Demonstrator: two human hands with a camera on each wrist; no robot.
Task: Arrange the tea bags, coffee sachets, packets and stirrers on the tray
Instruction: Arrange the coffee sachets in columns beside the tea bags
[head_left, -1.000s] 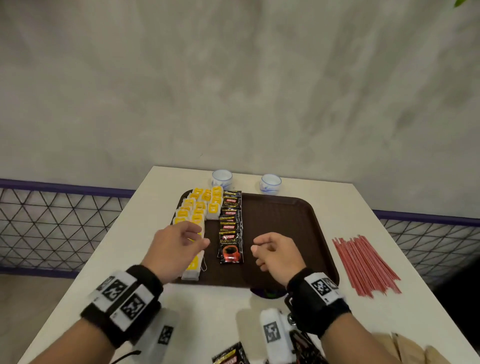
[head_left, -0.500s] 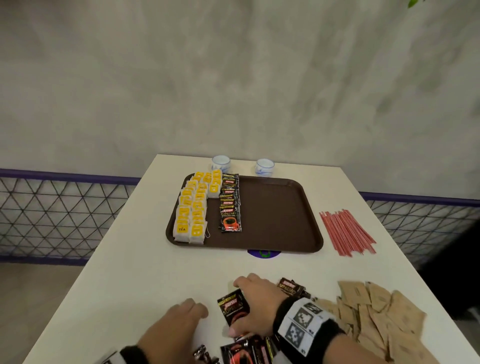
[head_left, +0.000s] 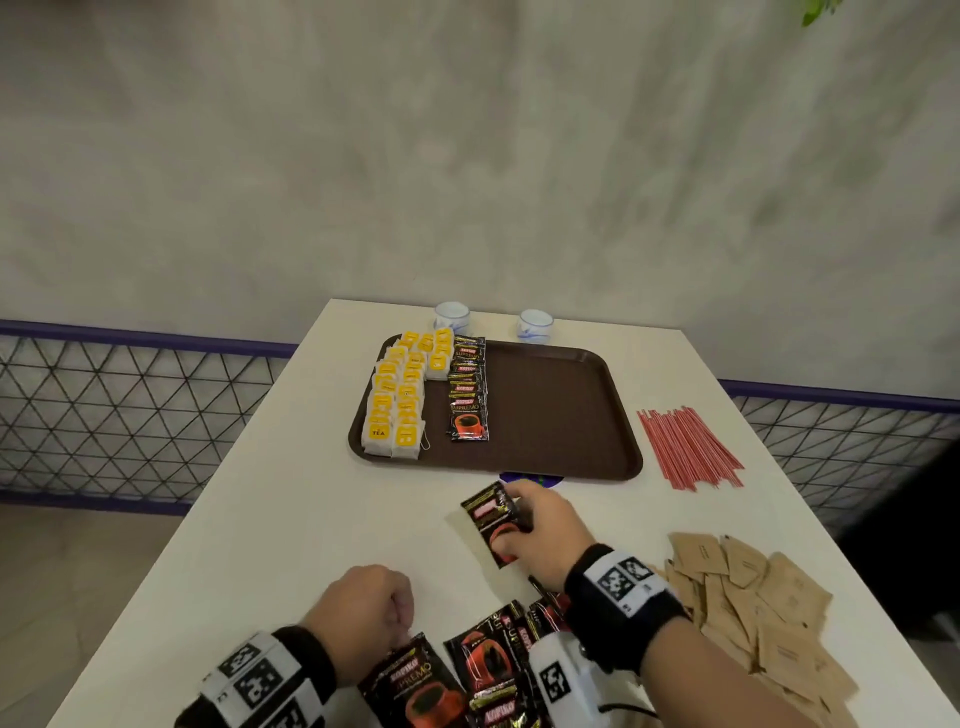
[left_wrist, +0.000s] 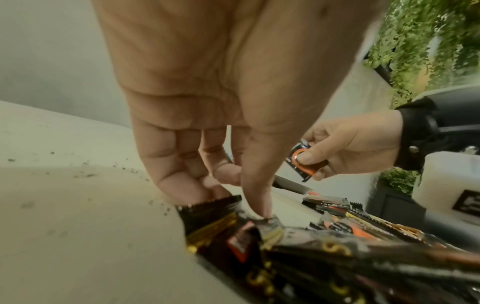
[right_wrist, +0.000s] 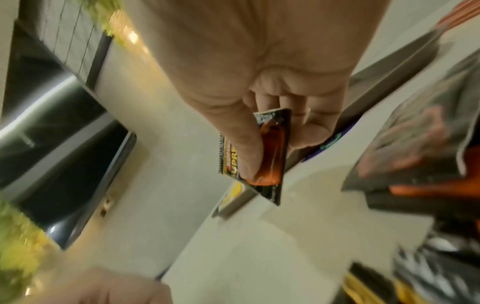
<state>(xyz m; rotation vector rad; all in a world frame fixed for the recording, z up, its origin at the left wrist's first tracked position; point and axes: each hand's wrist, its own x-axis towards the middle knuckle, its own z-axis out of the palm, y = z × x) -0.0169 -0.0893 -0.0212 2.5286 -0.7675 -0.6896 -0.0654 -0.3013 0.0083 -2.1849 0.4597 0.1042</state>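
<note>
The brown tray holds rows of yellow tea bags at its left and one column of black coffee sachets beside them. My right hand pinches a black coffee sachet just short of the tray's near edge; the thumb lies on the sachet's printed face. My left hand is curled at the near pile of coffee sachets, and its thumb and fingers pinch the top edge of one sachet. Red stirrers and brown packets lie on the table.
Two small white cups stand behind the tray. The stirrers lie right of the tray, and the brown packets are heaped at the near right. A wire fence runs along both sides of the white table.
Both hands drew back from the tray to the near pile. The right hand took a coffee sachet and carried it toward the tray; the left hand took hold of a sachet in the pile.
</note>
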